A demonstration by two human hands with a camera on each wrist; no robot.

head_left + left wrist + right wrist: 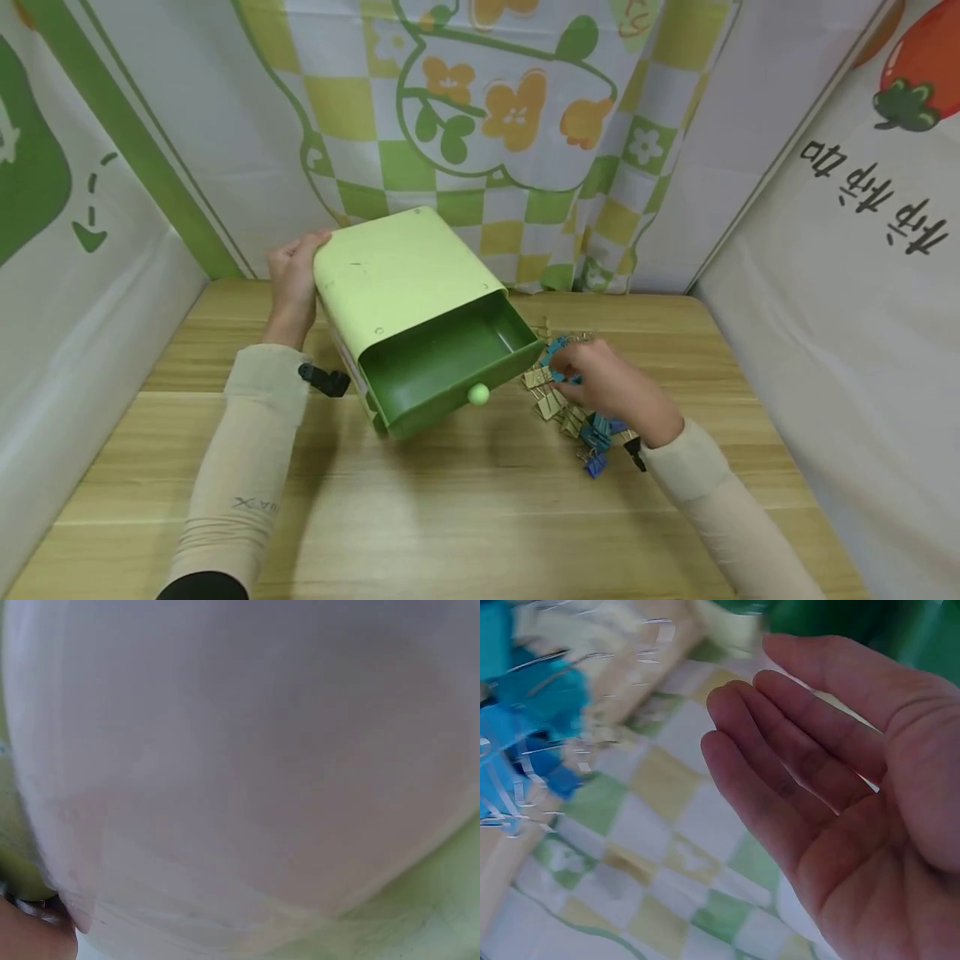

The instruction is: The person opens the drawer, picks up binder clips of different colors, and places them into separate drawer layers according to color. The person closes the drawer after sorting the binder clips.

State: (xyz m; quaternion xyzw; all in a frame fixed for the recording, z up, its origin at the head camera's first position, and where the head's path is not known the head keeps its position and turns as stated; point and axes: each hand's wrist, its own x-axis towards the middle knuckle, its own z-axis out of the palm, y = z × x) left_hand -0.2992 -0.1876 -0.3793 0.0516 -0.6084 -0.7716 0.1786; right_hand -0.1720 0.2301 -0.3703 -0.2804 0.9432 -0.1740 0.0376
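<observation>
My left hand [291,279] grips the back left corner of a light green drawer box [408,271], which is tilted toward me. Its dark green drawer [435,367] is pulled partway out at the front, and the inside that shows is bare. A round green knob [477,394] sits on the drawer's front. Beside the drawer, my right hand [611,387] is over a pile of binder clips [551,406]. In the right wrist view its fingers are loosely bent with nothing in them, and blue clips [544,705] lie off the fingertips. A blurred pale panel fills most of the left wrist view.
All of this is on a wooden table [465,525]. A checked curtain [480,200] hangs behind its far edge, and white printed sheets [840,317] stand along the sides. Black wrist-camera mounts [324,380] stick out from both cuffs.
</observation>
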